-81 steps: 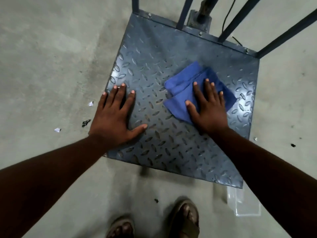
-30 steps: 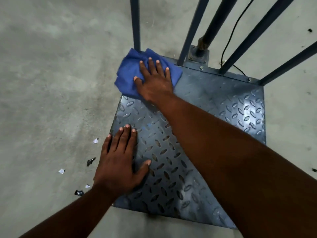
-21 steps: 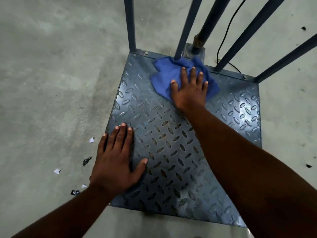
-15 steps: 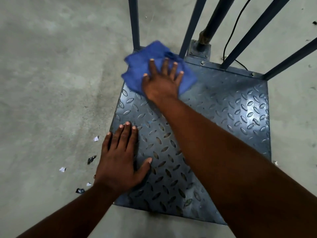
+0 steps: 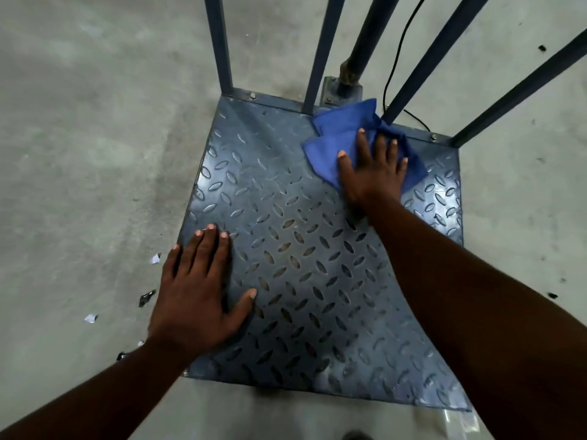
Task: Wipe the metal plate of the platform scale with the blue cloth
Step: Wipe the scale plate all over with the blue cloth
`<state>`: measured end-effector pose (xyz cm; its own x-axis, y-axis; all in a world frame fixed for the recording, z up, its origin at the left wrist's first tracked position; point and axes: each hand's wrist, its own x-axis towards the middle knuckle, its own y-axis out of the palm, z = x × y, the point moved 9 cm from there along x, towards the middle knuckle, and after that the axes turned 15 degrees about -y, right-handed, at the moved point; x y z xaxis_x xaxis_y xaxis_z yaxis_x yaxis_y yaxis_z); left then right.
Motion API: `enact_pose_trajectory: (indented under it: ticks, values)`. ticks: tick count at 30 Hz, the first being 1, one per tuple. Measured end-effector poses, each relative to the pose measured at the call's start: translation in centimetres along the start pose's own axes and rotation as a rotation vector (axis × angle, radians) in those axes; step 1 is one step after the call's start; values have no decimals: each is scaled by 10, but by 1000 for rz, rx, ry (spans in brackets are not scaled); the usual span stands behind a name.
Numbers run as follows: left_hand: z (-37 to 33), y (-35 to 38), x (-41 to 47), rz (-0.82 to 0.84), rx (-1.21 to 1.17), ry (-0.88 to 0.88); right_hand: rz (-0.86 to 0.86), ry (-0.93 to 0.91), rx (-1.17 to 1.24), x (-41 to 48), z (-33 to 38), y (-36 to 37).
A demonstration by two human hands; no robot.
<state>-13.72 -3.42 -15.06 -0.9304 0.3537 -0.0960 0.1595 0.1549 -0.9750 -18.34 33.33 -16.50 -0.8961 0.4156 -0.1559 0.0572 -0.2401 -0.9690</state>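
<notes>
Bracing flat on the stiff, ridged metal plate (image 5: 317, 249), the left hand (image 5: 197, 300) holds nothing; right hand (image 5: 373, 173), fingers straight, presses the soft, light blue cloth (image 5: 333, 144) at the far edge, best palmed

Bare concrete floor (image 5: 89, 128), grey, seen from above.
Surface mottled w/ darker smudges & scuffs, esp. left of centre. Small white paper scraps (image 5: 154, 258) & dark bits of debris (image 5: 146, 297) scattered lower left; a few black specks (image 5: 541, 47) on the right side. Thin black cable (image 5: 401, 42) runs over the floor at top, curving down near the far edge. Clear plastic piece (image 5: 460, 422) lies flat at lower right, partly cut off. Light soft & even, faint sheen, no hard shadows. No walls in view.
</notes>
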Motion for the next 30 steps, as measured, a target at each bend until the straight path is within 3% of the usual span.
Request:
enact_pose_trajectory:
  ticks: [6, 12, 18, 22, 27, 30]
  values:
    - [-18, -3, 13, 107, 31, -95, 84, 2, 8, 6, -2, 4]
    - [-115, -24, 81, 191, 37, 84, 83, -8, 20, 7, -2, 5]
    - [-138, 18, 103, 587, 242, -26, 53, -18, 32, 8, -4, 5]
    - [-142, 13, 103, 559, 184, -34, 57, -61, 12, 6, 2, 1]
    - [-139, 9, 104, 504, 135, -12, 123, -370, -55, -10, 9, 1]
    - [-137, 13, 105, 506, 132, -13, 176, -158, 4, 0, -65, -15]
